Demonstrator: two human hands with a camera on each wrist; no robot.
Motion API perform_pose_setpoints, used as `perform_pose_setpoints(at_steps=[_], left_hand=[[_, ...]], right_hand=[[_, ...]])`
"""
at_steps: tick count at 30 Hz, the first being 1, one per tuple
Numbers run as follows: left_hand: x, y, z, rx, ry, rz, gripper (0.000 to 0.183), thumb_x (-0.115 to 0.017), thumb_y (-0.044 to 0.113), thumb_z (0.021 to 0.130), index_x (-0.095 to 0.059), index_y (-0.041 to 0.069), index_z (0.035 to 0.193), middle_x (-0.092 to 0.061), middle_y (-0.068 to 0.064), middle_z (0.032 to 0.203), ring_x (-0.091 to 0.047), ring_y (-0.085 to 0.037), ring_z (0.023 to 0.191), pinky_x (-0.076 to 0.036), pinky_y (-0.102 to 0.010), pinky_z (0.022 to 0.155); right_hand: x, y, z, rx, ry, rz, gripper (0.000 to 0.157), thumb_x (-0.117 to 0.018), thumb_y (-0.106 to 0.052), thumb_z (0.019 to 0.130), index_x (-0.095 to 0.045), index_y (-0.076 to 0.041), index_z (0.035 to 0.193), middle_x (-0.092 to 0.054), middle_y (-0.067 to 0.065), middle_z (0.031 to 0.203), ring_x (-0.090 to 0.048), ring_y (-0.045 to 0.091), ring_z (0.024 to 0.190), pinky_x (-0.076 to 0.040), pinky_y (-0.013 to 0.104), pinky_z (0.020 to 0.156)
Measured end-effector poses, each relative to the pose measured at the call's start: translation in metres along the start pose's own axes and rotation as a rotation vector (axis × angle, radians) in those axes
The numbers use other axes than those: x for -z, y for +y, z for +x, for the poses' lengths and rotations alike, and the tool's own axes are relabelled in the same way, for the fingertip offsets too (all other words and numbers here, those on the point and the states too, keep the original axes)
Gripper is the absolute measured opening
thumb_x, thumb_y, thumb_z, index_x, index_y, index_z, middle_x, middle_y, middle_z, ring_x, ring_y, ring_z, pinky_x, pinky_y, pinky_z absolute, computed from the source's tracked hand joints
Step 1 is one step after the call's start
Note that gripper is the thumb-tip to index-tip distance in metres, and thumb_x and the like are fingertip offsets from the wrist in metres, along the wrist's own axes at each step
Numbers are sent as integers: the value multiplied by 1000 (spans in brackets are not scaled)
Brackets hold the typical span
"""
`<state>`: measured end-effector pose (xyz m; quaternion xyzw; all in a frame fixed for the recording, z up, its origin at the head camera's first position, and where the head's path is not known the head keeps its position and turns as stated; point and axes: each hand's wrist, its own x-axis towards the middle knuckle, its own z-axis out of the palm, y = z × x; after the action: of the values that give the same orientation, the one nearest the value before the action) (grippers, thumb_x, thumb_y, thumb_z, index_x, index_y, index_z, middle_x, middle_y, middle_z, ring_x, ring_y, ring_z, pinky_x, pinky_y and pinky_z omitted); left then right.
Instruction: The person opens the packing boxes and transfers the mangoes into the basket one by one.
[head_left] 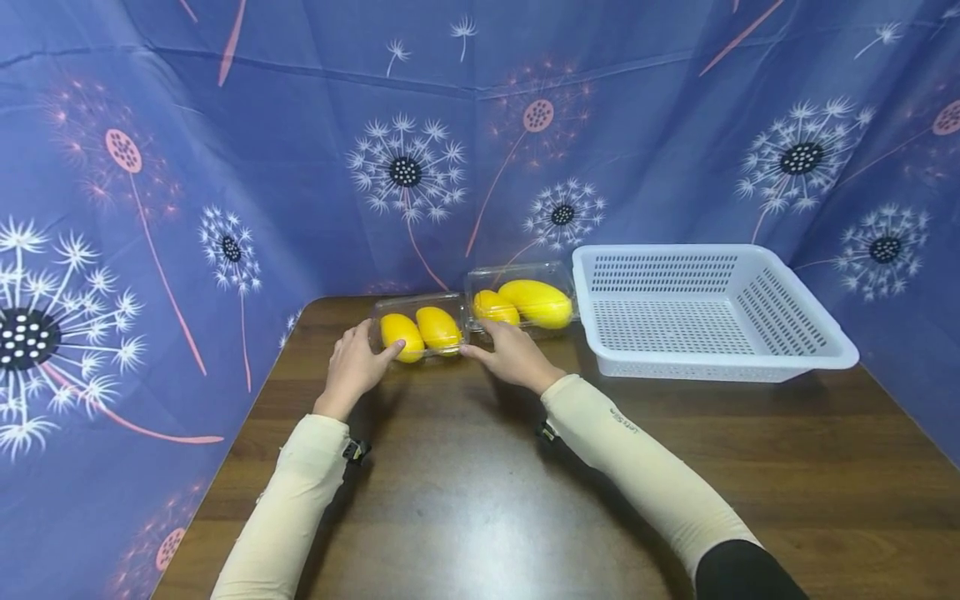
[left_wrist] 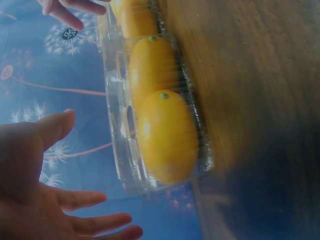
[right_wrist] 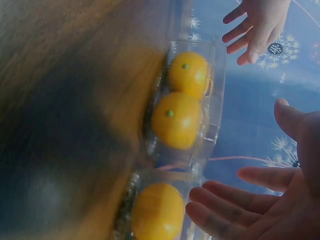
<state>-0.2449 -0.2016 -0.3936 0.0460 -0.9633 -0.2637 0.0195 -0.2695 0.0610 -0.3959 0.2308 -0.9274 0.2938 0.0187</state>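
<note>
Two clear plastic boxes stand side by side at the table's back edge. The left box (head_left: 411, 303) holds two yellow mango-like fruits (head_left: 438, 327), each with a green stem spot in the wrist views. Two more such fruits (head_left: 536, 302), one larger, lie in the right box (head_left: 517, 272). My left hand (head_left: 352, 362) is by the left box's outer end, fingers spread; the left wrist view shows a gap to the box. Near where the boxes meet, my right hand (head_left: 513, 354) has its fingers extended, nothing gripped; whether it touches plastic is unclear.
A white perforated basket (head_left: 667, 367) stands at the back right, close beside the right box. Behind the brown wooden table (head_left: 480, 483) hangs a blue dandelion-print cloth (head_left: 300, 167), which also runs along both sides.
</note>
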Motion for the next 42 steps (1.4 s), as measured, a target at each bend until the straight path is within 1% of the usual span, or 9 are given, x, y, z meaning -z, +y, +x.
perform_pose_setpoints(at_steps=[6, 12, 16, 21, 23, 25, 32, 35, 42], left_hand=[[-1, -8, 5, 46, 4, -55, 82, -51, 55, 95, -24, 2, 152, -31, -28, 153, -33, -48, 137, -30, -60, 112], [-4, -14, 10, 89, 6, -112, 80, -48, 54, 96, -25, 2, 152, -33, -28, 152, -35, -47, 137, -28, -59, 113], [-6, -18, 14, 111, 1, -141, 77, -47, 53, 98, -25, 2, 152, -34, -29, 151, -34, -47, 138, -25, -60, 114], [-9, -24, 18, 114, 4, -176, 76, -45, 53, 98, -25, 3, 152, -44, -27, 145, -40, -46, 134, -28, -60, 113], [-10, -25, 19, 111, 10, -195, 75, -46, 52, 98, -26, 3, 151, -49, -26, 142, -43, -45, 133, -30, -58, 112], [-11, -26, 19, 111, 18, -217, 73, -47, 50, 99, -28, 3, 151, -51, -25, 141, -44, -44, 133, -30, -57, 112], [-13, -27, 17, 127, 21, -297, 67, -49, 44, 99, -31, 4, 150, -51, -25, 140, -45, -43, 132, -35, -55, 110], [-14, -27, 17, 133, 19, -319, 65, -49, 42, 100, -33, 4, 150, -50, -26, 140, -46, -43, 131, -37, -55, 109], [-17, -28, 17, 133, 40, -363, 59, -53, 37, 99, -39, 5, 147, -52, -26, 137, -48, -42, 128, -39, -54, 107]], right_hand=[[-10, -1, 6, -32, -9, 13, 68, -60, -48, 93, -48, 0, 139, -52, 18, 142, -50, 35, 132, -39, 46, 112], [-20, 1, 9, -45, -11, 24, 68, -62, -48, 92, -50, 0, 138, -55, 19, 139, -54, 36, 128, -43, 46, 109], [-28, 4, 13, -47, 4, 35, 66, -62, -47, 92, -50, -1, 137, -60, 20, 133, -59, 35, 120, -47, 46, 103], [-35, 2, 17, -54, 20, 47, 66, -62, -45, 92, -48, -1, 139, -64, 19, 127, -63, 31, 113, -50, 44, 99], [-36, 2, 18, -63, 26, 53, 66, -62, -44, 93, -47, -1, 140, -64, 19, 126, -63, 31, 113, -50, 43, 100], [-38, 1, 19, -72, 40, 60, 64, -63, -43, 93, -48, -1, 139, -66, 18, 122, -64, 30, 111, -50, 43, 98], [-44, 1, 24, -103, 77, 94, 60, -64, -39, 93, -49, -3, 139, -69, 16, 113, -66, 30, 102, -52, 43, 94], [-45, 0, 26, -108, 90, 123, 58, -64, -37, 93, -49, -2, 138, -70, 15, 110, -67, 30, 101, -52, 43, 94], [-50, 1, 30, -110, 127, 176, 51, -64, -32, 94, -53, -2, 133, -71, 13, 102, -67, 28, 95, -53, 42, 91]])
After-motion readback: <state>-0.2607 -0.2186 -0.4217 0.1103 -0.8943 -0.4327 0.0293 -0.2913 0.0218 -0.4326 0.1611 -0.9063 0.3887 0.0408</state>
